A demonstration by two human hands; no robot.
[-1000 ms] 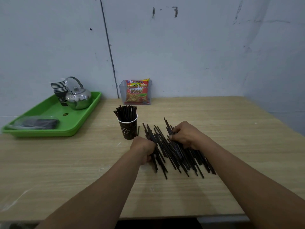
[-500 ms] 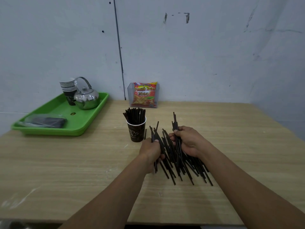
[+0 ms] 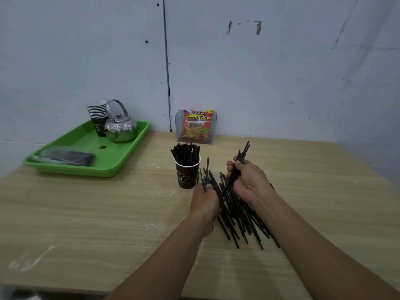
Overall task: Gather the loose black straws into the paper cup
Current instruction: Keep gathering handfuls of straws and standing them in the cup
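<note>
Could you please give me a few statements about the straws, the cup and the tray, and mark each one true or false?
1. The paper cup holds black straws standing in it. True.
2. The right hand lies flat and empty. False: it grips a bunch of straws, tilted upward.
3. The kettle stands on the green tray. True.
4. The snack packet lies on the tray. False: it stands in a clear holder by the wall.
5. The left hand pinches a few straws. True.
6. Every straw is in the cup. False: a pile of straws lies beside it.
</note>
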